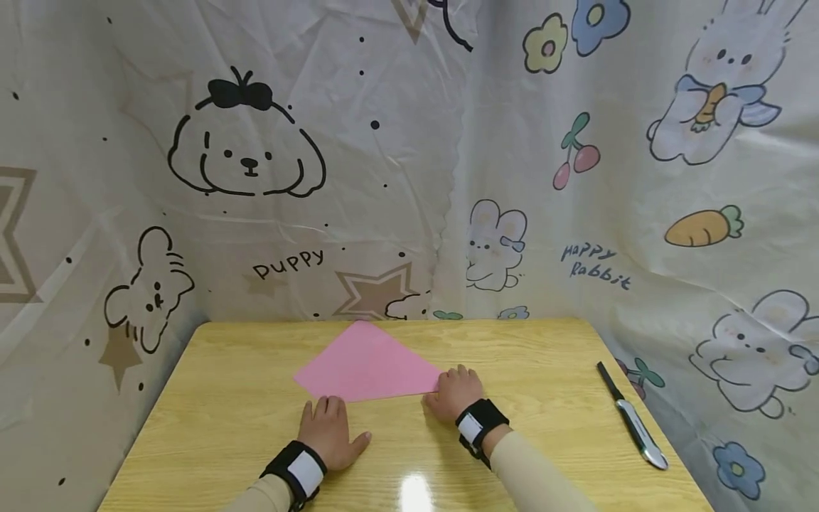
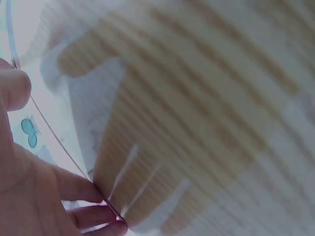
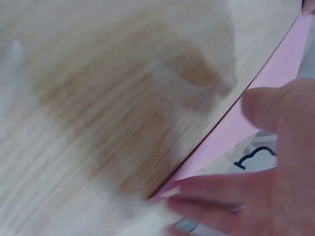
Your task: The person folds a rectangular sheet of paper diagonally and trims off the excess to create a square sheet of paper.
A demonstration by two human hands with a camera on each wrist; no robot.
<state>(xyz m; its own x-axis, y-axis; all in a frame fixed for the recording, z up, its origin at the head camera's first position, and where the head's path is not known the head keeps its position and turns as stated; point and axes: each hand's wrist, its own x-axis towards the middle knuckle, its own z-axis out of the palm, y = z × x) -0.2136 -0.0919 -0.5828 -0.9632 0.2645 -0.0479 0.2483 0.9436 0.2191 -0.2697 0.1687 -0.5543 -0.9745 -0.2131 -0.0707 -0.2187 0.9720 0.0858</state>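
A sheet of pink paper (image 1: 371, 361), folded to a roughly triangular shape, lies flat near the far side of the wooden table (image 1: 243, 419). Fingertips of the left hand (image 1: 329, 430) touch its near edge left of the middle, with the thumb spread out to the right. At the paper's right corner, the right hand (image 1: 457, 395) rests with its fingers over the tip. In the right wrist view, that hand's thumb (image 3: 261, 108) lies by the long near edge, apart from the fingers. Both palms hide parts of the table.
A black and silver utility knife (image 1: 633, 416) lies near the table's right edge. Behind the table hangs a cloth (image 1: 377, 171) with cartoon prints, and it runs along both sides as well. Each wrist wears a black strap (image 1: 483, 427).
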